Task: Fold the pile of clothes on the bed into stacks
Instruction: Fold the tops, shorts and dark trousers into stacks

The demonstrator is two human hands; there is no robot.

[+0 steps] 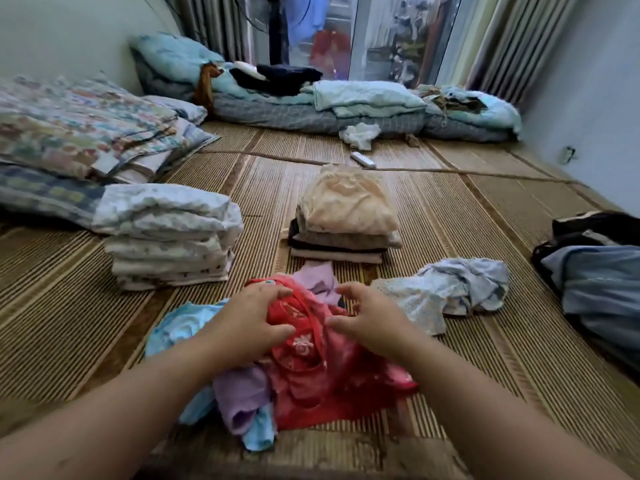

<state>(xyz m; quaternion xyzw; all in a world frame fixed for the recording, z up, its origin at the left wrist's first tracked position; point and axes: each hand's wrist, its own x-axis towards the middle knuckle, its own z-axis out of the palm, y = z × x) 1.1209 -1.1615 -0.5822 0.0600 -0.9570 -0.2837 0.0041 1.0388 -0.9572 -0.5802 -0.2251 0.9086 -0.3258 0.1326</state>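
A loose pile lies on the woven mat just in front of me: a red patterned garment [311,368] on top, with lilac [239,396] and light blue [180,327] pieces under it. My left hand [249,320] rests on the red garment's left side, fingers curled into the cloth. My right hand [370,320] hovers at its right side, fingers bent, thumb touching the fabric. Beyond stands a folded stack topped by a peach garment [346,209]. A second folded stack of pale printed cloth [169,237] stands to the left.
A crumpled pale blue floral garment [450,289] lies to the right. Dark and blue clothes [595,271] lie at the right edge. Folded quilts [79,133] sit at the left, bedding [346,105] along the far end, a white remote [363,159] on the mat.
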